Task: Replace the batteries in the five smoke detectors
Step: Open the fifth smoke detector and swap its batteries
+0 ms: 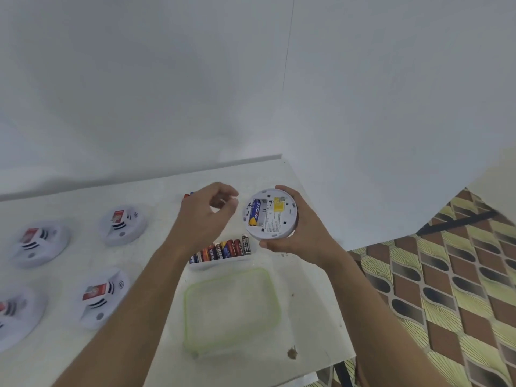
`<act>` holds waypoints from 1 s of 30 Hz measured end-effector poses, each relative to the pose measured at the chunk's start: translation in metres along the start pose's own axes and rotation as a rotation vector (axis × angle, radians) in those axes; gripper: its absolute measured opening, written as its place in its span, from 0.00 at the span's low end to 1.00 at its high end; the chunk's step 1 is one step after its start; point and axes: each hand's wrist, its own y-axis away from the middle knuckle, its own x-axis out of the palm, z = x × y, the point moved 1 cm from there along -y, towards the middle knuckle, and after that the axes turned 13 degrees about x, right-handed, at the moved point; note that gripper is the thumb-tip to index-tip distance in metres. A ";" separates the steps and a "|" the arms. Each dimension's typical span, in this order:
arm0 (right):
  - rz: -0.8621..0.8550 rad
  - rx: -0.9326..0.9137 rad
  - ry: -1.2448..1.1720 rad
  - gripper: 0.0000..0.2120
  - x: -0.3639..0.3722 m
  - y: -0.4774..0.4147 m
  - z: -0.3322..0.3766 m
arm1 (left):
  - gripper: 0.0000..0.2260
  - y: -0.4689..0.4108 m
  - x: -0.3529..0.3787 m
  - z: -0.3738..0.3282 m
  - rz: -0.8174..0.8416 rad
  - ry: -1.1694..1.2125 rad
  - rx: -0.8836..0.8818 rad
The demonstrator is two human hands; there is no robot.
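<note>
My right hand grips a round white smoke detector above the table, its back facing me. A blue and yellow battery sits in its open compartment, with an empty slot beside it. My left hand hovers just left of the detector, fingers loosely curled and holding nothing that I can see. Below both hands stands a small white tray with several batteries in a row. Several more smoke detectors lie face up on the left: one at the back, one at the far left, one nearer.
A clear plastic lid with a green rim lies on the white table in front of the tray. A couple of loose batteries lie behind my left hand. The table's right edge drops to a patterned floor. White walls stand behind.
</note>
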 end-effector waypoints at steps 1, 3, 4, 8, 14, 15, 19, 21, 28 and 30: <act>0.004 -0.003 0.014 0.45 0.001 -0.002 0.001 | 0.07 0.001 -0.004 -0.004 0.009 0.058 0.027; 0.026 -0.012 0.044 0.45 0.003 -0.004 0.003 | 0.12 0.003 -0.007 -0.007 0.120 0.086 0.108; 0.040 -0.019 0.059 0.45 0.004 -0.005 0.005 | 0.14 0.004 -0.009 -0.006 0.191 0.058 0.150; 0.078 -0.042 0.111 0.45 0.006 -0.007 0.013 | 0.13 0.005 -0.011 0.001 0.302 -0.095 0.270; 0.144 -0.027 0.202 0.45 0.008 -0.008 0.025 | 0.10 0.014 -0.014 0.006 0.311 -0.158 0.401; 0.154 -0.024 0.220 0.45 0.008 -0.008 0.026 | 0.10 0.016 -0.014 0.008 0.320 -0.137 0.378; 0.166 -0.011 0.232 0.47 0.015 -0.008 0.027 | 0.16 0.021 -0.015 0.011 0.353 -0.144 0.399; 0.160 -0.012 0.223 0.47 0.017 -0.009 0.028 | 0.17 0.022 -0.018 0.012 0.361 -0.143 0.404; 0.184 0.010 0.233 0.46 0.029 -0.018 0.031 | 0.13 0.027 -0.025 0.025 0.302 -0.203 0.527; 0.192 0.014 0.218 0.46 0.032 -0.019 0.032 | 0.12 0.031 -0.029 0.027 0.276 -0.190 0.547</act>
